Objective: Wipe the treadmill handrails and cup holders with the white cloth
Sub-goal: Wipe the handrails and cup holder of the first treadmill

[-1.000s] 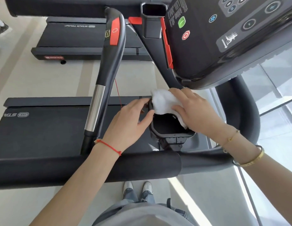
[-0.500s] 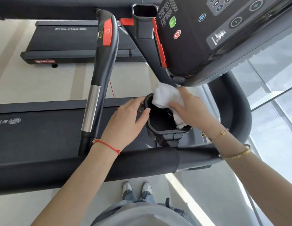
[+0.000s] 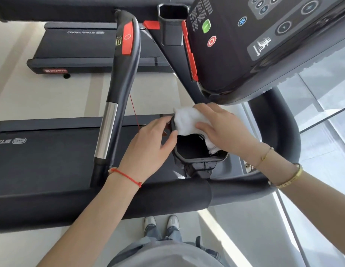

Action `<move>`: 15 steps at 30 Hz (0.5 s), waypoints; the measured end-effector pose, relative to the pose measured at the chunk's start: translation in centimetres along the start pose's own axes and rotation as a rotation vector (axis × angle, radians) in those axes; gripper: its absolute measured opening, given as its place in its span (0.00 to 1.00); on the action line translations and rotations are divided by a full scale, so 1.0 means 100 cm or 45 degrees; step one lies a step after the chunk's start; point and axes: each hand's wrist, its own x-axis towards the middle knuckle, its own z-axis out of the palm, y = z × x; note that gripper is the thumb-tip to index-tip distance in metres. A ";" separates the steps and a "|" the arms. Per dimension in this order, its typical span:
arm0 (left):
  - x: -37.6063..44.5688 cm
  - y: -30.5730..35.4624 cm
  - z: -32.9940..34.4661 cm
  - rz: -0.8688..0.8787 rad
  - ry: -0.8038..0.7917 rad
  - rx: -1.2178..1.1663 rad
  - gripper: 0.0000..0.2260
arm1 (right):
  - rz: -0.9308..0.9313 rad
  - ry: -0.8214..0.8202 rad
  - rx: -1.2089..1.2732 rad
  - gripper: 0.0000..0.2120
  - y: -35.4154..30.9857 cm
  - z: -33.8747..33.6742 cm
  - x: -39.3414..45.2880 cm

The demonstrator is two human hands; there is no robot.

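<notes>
At the near corner of a dark treadmill, under the tilted console [image 3: 254, 41]: a black cup holder [image 3: 198, 153], open at the top, mounted just above the padded front handrail [image 3: 158, 197]. Right hand [image 3: 223, 130] pressed over a bunched white cloth [image 3: 189, 121], fingers curled round it, cloth draped across the far rim and trailing down the right inner wall. Left hand [image 3: 150, 147] braced against the holder's left edge, thumb and fingertips pinching the rim, a red string at the wrist. Upright side handrail [image 3: 117, 101] with a silver band and red panel just to the left, apart from both hands. A second cup holder [image 3: 172, 20] higher up, untouched.

Probably best done this way: left grip kept firm to steady the holder, cloth pushed right round the rim, then down the walls to the floor, corners included, fresh folds turned outward.
</notes>
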 end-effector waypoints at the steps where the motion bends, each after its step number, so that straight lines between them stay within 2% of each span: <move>1: 0.000 0.000 0.000 -0.006 0.001 0.004 0.18 | -0.084 0.000 -0.079 0.19 -0.002 0.000 0.007; 3: 0.000 -0.001 0.001 -0.017 0.005 0.004 0.16 | -0.263 -0.022 -0.215 0.18 -0.006 0.002 0.020; 5: 0.001 -0.002 0.000 -0.029 0.013 -0.014 0.17 | -0.336 -0.054 -0.258 0.18 -0.008 0.004 0.027; 8: 0.000 -0.004 0.000 -0.037 0.022 -0.030 0.19 | -0.289 -0.043 -0.233 0.19 0.001 0.003 0.019; 12: 0.000 -0.005 -0.002 -0.026 0.008 -0.033 0.22 | -0.110 -0.018 -0.092 0.24 0.014 0.001 -0.012; 15: 0.000 -0.003 -0.002 -0.021 0.005 -0.034 0.22 | -0.063 -0.033 -0.134 0.28 0.011 0.004 -0.018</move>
